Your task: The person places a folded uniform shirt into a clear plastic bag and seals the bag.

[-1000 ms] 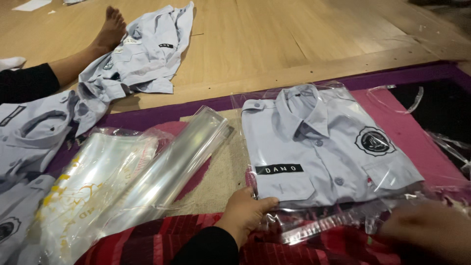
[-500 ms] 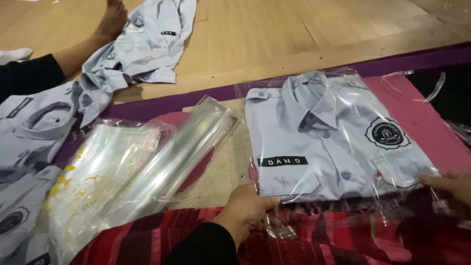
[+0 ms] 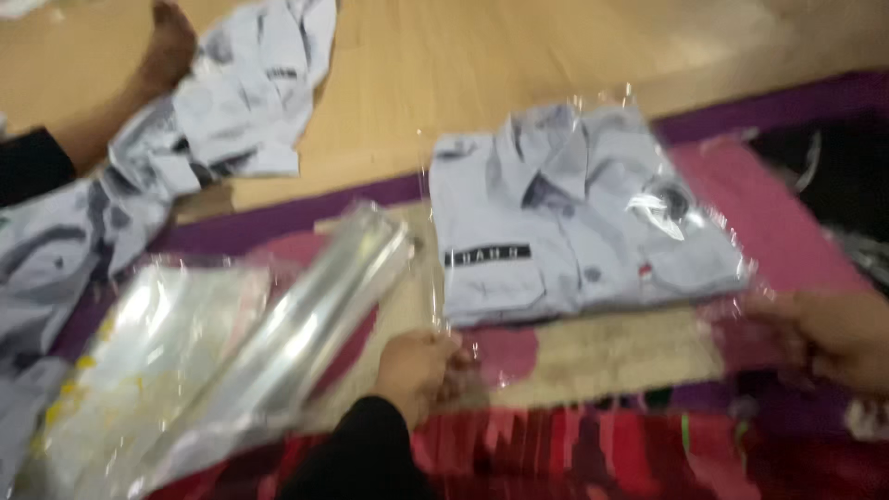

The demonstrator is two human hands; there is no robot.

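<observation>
Now bagged shirt between both hands' fingers.

We count one folded grey shirt sealed in one clear plastic bag, sitting toward the far right part of the rug. Two hands of ours are on that bag: left hand at its near left corner, right hand at the near right. One stack of empty clear bags lies at the rug's near left edge. Loose grey shirts: we make out at least two off the far left, too blurry to be sure. One bare foot of somebody else on the wooden floor.
</observation>
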